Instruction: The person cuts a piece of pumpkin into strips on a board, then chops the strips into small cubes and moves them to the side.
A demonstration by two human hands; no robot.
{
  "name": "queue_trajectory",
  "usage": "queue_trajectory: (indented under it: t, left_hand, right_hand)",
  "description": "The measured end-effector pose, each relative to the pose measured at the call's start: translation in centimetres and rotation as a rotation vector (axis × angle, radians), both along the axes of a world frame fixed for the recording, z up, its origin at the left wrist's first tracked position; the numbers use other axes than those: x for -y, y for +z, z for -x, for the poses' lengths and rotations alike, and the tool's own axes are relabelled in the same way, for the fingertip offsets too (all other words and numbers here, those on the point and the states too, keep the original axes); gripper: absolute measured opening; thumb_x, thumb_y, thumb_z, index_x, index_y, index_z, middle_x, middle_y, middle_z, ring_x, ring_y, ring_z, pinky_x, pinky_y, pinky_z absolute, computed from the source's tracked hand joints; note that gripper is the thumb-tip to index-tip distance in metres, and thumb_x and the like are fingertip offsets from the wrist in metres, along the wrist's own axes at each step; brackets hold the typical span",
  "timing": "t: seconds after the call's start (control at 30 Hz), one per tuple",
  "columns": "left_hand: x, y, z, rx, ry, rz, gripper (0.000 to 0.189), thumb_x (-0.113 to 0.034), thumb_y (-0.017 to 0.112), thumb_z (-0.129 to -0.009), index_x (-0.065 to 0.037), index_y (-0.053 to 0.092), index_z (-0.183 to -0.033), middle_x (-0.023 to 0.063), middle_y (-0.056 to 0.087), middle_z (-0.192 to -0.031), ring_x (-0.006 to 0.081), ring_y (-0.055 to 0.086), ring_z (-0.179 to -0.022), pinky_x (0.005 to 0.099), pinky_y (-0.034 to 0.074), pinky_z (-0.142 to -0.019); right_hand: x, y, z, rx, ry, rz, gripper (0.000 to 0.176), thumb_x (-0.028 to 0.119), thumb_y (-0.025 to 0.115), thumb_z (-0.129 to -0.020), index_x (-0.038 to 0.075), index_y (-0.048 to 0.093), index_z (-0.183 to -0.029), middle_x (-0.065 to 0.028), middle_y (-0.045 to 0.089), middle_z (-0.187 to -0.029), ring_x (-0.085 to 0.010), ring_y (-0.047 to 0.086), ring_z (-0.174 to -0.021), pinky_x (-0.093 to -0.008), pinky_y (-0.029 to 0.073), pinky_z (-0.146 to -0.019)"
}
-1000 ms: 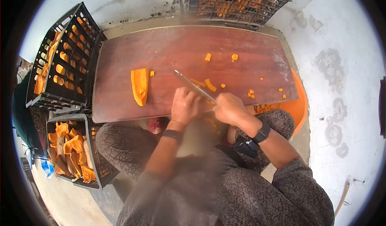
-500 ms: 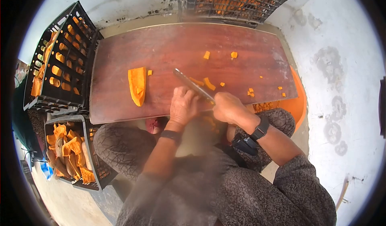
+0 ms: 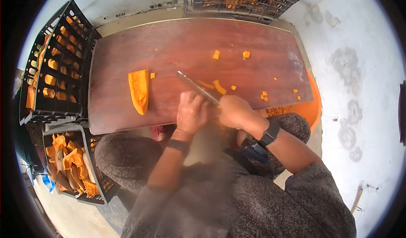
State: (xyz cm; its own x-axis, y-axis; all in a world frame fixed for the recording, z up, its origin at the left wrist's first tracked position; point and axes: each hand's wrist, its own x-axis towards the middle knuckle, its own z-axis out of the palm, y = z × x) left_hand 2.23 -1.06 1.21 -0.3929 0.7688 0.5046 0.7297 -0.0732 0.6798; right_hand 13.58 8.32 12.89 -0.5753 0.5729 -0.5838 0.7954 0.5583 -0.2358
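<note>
My right hand (image 3: 234,110) is closed round the handle end of a knife (image 3: 196,87), whose blade points up and left over the red-brown board (image 3: 177,39). Just left of it, my left hand (image 3: 192,111) is closed at the board's near edge, beside the blade; whatever its fingers hold is hidden. Orange strips (image 3: 219,87) lie right behind the blade. A large orange wedge (image 3: 138,92) rests on the board's left part, with a small cube (image 3: 152,75) beside it. More orange pieces (image 3: 246,54) are scattered at the right.
Black crates with orange pieces stand at the left (image 3: 59,68), lower left (image 3: 74,164) and far side (image 3: 245,1). An orange tub (image 3: 311,111) with cut pieces sits partly under the board's right end. A white wall (image 3: 355,90) is on the right.
The view has shifted slightly. My right hand and the knife have moved a little left, closer to my left hand. The pieces on the board look the same.
</note>
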Motion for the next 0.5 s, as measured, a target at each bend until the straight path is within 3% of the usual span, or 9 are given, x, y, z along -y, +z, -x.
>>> queue_trajectory:
  t: [0.17, 0.23, 0.47, 0.5]
  left_hand:
    - [0.2, -0.2, 0.1, -0.004, 0.003, 0.024, 0.016, 0.002, 0.065, -0.072, -0.004, 0.063, -0.087, 0.0137, 0.056, -0.090, 0.0360, 0.052, -0.088, 0.0439, 0.047, -0.076]
    - [0.1, -0.1, 0.3, -0.009, -0.002, 0.050, 0.017, 0.002, 0.064, -0.071, -0.004, 0.062, -0.087, 0.0137, 0.057, -0.090, 0.0361, 0.052, -0.088, 0.0440, 0.047, -0.077]
    - [0.1, 0.0, 0.1, 0.027, -0.002, 0.013, 0.015, 0.002, 0.064, -0.074, -0.003, 0.061, -0.087, 0.0153, 0.059, -0.093, 0.0373, 0.054, -0.092, 0.0439, 0.047, -0.080]
    - [0.1, -0.2, 0.0, 0.033, 0.003, 0.020, 0.013, 0.001, 0.064, -0.076, -0.003, 0.061, -0.087, 0.0153, 0.059, -0.093, 0.0374, 0.055, -0.093, 0.0442, 0.047, -0.081]
  right_hand:
    - [-0.2, -2.6, 2.5, -0.046, -0.028, 0.003, 0.023, 0.013, 0.061, -0.082, 0.001, 0.071, -0.098, -0.0227, 0.070, -0.100, -0.0375, 0.068, -0.098, -0.0447, 0.054, -0.083]
    - [-0.7, -3.3, 3.5, -0.184, 0.020, -0.046, 0.031, 0.019, 0.063, -0.079, -0.004, 0.069, -0.100, -0.0251, 0.069, -0.094, -0.0397, 0.068, -0.092, -0.0456, 0.054, -0.077]
    - [-1.8, -3.3, 3.0, -0.191, -0.148, 0.081, 0.033, 0.017, 0.062, -0.080, -0.005, 0.066, -0.103, -0.0230, 0.070, -0.089, -0.0367, 0.070, -0.088, -0.0428, 0.054, -0.073]
    - [-1.8, -2.5, 2.8, -0.227, -0.195, 0.119, 0.026, 0.013, 0.062, -0.079, -0.005, 0.068, -0.097, -0.0253, 0.070, -0.086, -0.0369, 0.071, -0.084, -0.0433, 0.055, -0.070]
